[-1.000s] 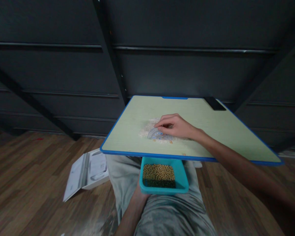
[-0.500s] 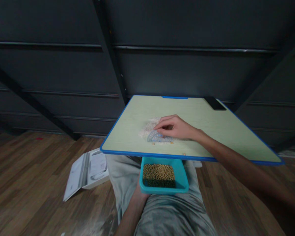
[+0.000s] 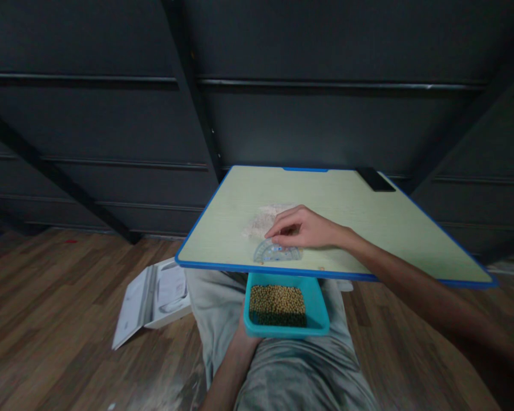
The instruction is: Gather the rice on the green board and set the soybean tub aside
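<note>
Loose grains could be scattered onto the wood floor rather than into the teal plastic tray of yellow-brown beans (image 3: 284, 307), held just under the near edge of the pale green, blue-rimmed lap table (image 3: 368, 211), if the clear blue semicircular plastic protractor (image 3: 277, 252) is swept too fast. The protractor lies flat near that edge, pressed down by the bent, close-set fingertips (image 3: 274, 233) of the right hand (image 3: 303, 228), beside the whitish grain patch (image 3: 263, 221). The left hand (image 3: 243, 337) is mostly hidden beneath the tray, so its grip cannot be told.

Dim room. Dark grey panelled wall (image 3: 325, 125) with horizontal rails and black diagonal struts (image 3: 192, 85). Brown wood-plank floor (image 3: 47, 297). Open white box (image 3: 154, 297) on the floor. Pale green tabletop, blue-edged (image 3: 411, 228).
</note>
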Action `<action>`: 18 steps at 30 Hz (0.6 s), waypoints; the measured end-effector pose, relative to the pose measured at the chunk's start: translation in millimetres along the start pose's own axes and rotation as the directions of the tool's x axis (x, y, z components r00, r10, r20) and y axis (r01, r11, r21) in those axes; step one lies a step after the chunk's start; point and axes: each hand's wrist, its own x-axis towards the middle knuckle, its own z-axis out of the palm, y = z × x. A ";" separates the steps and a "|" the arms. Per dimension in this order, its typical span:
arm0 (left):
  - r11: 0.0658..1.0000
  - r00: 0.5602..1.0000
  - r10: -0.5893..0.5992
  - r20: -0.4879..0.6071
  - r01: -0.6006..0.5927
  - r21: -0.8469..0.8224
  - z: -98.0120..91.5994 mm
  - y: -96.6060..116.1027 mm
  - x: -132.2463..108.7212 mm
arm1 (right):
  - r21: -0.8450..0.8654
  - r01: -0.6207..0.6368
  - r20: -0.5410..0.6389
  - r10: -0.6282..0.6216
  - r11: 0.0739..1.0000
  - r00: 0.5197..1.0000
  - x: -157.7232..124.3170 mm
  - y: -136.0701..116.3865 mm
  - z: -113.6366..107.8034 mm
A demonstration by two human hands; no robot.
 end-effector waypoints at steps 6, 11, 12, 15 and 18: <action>1.000 0.993 0.002 -0.120 0.001 0.026 16.8 2.2 -6.8 | 0.054 -0.070 0.036 0.068 0.996 0.997 -0.1 -2.9 -0.5; 0.999 0.990 -0.007 -0.139 0.013 0.039 17.5 3.2 -9.3 | 0.016 -0.089 -0.055 0.090 0.996 0.994 -4.3 -3.9 -15.4; 0.999 0.991 -0.002 -0.132 0.008 0.044 17.9 3.2 -9.9 | 0.005 -0.104 -0.078 0.105 0.995 0.991 -6.0 -2.6 -18.9; 0.999 0.994 0.021 -0.111 -0.018 0.034 17.6 3.1 -10.0 | -0.004 -0.140 -0.117 0.139 0.990 0.983 -10.7 3.6 -25.8; 1.000 0.999 0.005 -0.052 -0.005 0.005 12.8 2.6 -7.3 | -0.016 -0.143 -0.101 0.141 0.990 0.985 -12.5 8.5 -26.4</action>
